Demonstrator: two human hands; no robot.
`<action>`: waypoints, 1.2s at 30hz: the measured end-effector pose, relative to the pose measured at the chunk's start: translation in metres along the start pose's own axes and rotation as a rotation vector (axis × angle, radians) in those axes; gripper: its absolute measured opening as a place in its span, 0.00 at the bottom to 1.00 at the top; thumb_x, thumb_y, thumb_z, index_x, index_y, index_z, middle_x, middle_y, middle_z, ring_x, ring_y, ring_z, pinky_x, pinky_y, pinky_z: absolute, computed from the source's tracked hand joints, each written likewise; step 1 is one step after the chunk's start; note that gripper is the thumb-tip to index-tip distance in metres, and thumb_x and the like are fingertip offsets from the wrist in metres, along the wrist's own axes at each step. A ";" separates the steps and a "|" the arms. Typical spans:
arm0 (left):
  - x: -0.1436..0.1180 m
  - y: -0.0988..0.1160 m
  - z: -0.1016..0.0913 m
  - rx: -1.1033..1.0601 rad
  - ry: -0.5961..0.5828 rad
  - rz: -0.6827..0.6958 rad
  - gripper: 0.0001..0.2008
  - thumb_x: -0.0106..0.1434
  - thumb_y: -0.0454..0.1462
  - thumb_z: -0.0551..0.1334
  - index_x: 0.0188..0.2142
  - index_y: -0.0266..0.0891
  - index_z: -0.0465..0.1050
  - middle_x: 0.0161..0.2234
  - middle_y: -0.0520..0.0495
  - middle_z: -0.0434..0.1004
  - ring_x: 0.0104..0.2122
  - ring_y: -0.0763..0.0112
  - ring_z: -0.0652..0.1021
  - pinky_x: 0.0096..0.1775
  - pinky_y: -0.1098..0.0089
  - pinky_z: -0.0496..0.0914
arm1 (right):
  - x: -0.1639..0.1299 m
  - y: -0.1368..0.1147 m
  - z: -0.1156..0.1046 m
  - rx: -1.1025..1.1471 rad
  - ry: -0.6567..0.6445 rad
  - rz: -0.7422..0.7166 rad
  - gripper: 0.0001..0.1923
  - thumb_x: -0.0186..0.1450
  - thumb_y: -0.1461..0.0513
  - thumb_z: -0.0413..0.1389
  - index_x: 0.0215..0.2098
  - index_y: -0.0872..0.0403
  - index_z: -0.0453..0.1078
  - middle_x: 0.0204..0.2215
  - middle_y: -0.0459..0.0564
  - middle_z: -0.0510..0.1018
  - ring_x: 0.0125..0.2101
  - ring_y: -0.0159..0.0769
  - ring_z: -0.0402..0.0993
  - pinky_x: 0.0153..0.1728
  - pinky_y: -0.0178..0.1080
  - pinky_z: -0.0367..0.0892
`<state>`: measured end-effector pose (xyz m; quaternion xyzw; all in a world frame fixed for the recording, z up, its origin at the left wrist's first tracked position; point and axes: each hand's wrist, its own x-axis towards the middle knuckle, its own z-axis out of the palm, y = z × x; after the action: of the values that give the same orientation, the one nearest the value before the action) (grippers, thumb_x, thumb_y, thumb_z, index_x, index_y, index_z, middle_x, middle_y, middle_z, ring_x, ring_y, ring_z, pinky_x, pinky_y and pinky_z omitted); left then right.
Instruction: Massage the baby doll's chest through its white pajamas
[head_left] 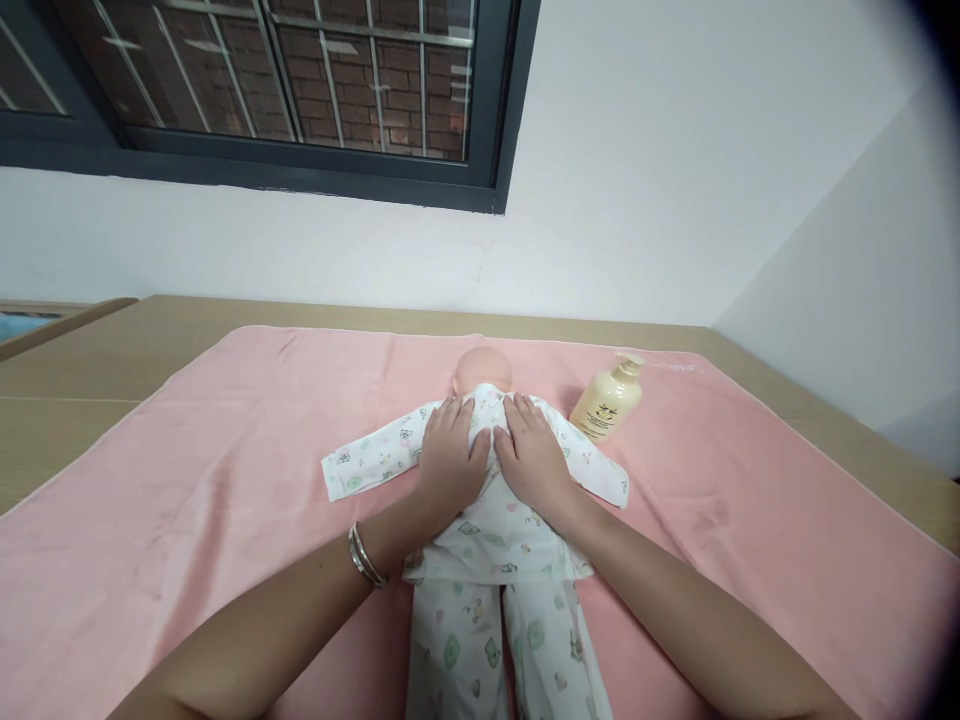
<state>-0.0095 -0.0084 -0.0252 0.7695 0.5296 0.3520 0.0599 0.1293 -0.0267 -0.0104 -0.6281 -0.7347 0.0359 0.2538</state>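
A baby doll (484, 368) lies on a pink sheet, its bare head pointing away from me. It wears a white printed long-sleeved top (480, 545) and matching trousers (457, 640). My left hand (454, 455) rests flat on the left side of the upper body, and my right hand (531, 450) lies flat on the right side. Both hands have their fingers stretched out, with the thumbs near each other at the middle. The sleeves spread out to either side. Two silver bangles circle my left wrist.
The pink sheet (300, 420) covers much of a wooden surface (97, 365). A pale yellow pump bottle (609, 400) leans or lies beside the right sleeve. Behind are a white wall (622, 200) and a dark-framed barred window (300, 170).
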 end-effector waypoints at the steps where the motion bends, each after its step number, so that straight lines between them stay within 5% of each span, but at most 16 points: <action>1: 0.000 0.000 0.000 0.000 -0.001 -0.002 0.25 0.66 0.39 0.49 0.59 0.28 0.62 0.61 0.34 0.63 0.62 0.51 0.62 0.62 0.50 0.55 | 0.000 0.000 0.000 -0.002 0.001 -0.001 0.29 0.70 0.58 0.39 0.66 0.66 0.51 0.65 0.65 0.54 0.66 0.51 0.46 0.64 0.53 0.47; 21: 0.013 -0.009 -0.005 -0.017 -0.112 -0.027 0.25 0.67 0.40 0.49 0.62 0.33 0.57 0.64 0.36 0.58 0.66 0.53 0.54 0.63 0.46 0.49 | -0.018 -0.017 -0.006 -0.171 -0.012 -0.056 0.29 0.71 0.57 0.39 0.63 0.67 0.56 0.62 0.67 0.60 0.64 0.52 0.52 0.62 0.52 0.53; 29: -0.023 0.014 -0.003 -0.020 -0.100 -0.074 0.28 0.68 0.43 0.49 0.63 0.31 0.53 0.66 0.29 0.49 0.66 0.47 0.51 0.61 0.43 0.52 | 0.009 0.007 -0.011 0.050 -0.071 0.002 0.30 0.72 0.55 0.37 0.65 0.65 0.53 0.65 0.64 0.55 0.66 0.46 0.47 0.63 0.50 0.49; 36: -0.018 0.018 -0.014 -0.040 -0.061 -0.100 0.23 0.68 0.44 0.49 0.56 0.34 0.63 0.61 0.31 0.61 0.61 0.46 0.61 0.58 0.44 0.58 | 0.006 0.000 -0.013 -0.006 -0.096 -0.008 0.29 0.71 0.59 0.37 0.66 0.67 0.48 0.66 0.65 0.52 0.67 0.47 0.44 0.64 0.52 0.47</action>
<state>-0.0071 -0.0358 -0.0147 0.7510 0.5583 0.3354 0.1087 0.1345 -0.0246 0.0028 -0.6235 -0.7486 0.0627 0.2166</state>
